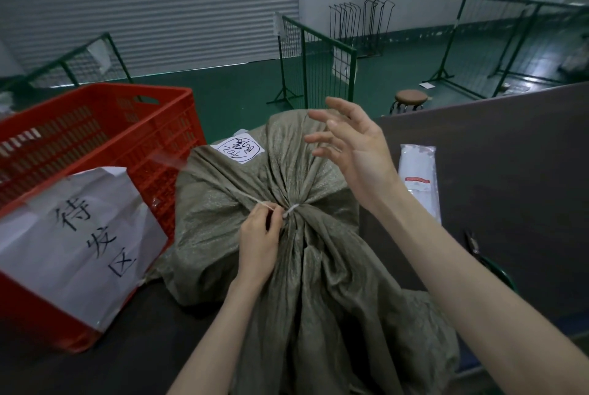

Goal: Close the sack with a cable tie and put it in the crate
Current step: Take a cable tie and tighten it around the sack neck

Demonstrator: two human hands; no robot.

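While the olive-grey sack (306,235) lies on the dark counter (95,359) with its loose mouth trailing toward the near edge, the left hand (259,240) sits just beside the gathered neck, thumb and forefinger pressed together on the tail of the white cable tie (291,210). The tie already circles the neck, and its free tail runs away up and to the left from the pinch, so the tightening pull seems to lie along that line, away from the neck. The left hand is clearly the nearer one to the tie. The right hand (350,147) hangs above the sack's bulging body, fingers spread and holding nothing. A packet of white ties (419,177) lies on the counter to the right. The red crate (95,152) stands at the counter's left side, just beside the sack, open upward, so the sack would have to be lifted leftward over its rim.
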